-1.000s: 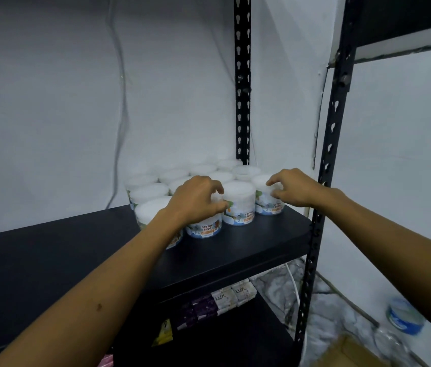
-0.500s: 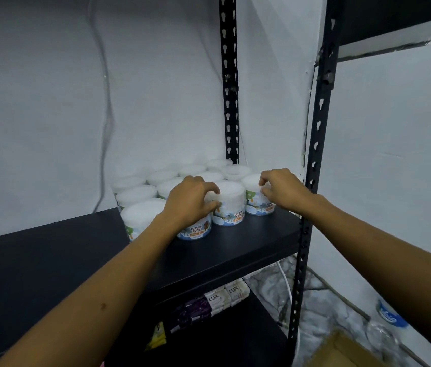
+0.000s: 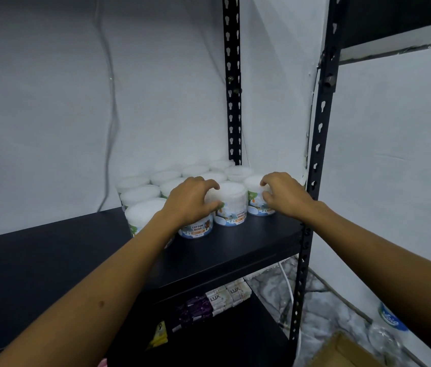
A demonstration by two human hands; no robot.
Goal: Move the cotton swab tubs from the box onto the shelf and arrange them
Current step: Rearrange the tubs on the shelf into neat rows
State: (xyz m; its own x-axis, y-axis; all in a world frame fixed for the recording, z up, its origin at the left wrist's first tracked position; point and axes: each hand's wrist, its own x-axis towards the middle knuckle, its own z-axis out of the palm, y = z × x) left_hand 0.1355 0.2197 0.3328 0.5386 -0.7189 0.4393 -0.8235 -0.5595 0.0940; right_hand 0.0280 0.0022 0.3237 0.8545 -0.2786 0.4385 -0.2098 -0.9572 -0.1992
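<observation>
Several white-lidded cotton swab tubs stand in rows at the right rear corner of the black shelf (image 3: 50, 260). My left hand (image 3: 188, 201) grips the second front-row tub (image 3: 196, 229) from above, fingers curled over its lid. My right hand (image 3: 286, 193) grips the rightmost front tub (image 3: 255, 200) by its side and lid. One tub (image 3: 231, 205) stands between them, untouched. The cardboard box (image 3: 341, 350) shows only a corner at the bottom right, on the floor.
Black slotted uprights (image 3: 317, 165) frame the shelf on the right and at the back (image 3: 233, 102). Soap packs (image 3: 225, 296) lie on the lower shelf. A blue-labelled container (image 3: 391, 317) sits on the floor by the right wall. An upper shelf (image 3: 399, 35) overhangs at top right.
Both hands have stayed on the same two tubs, with fingers slightly adjusted. The camera view has shifted a little to the right and down.
</observation>
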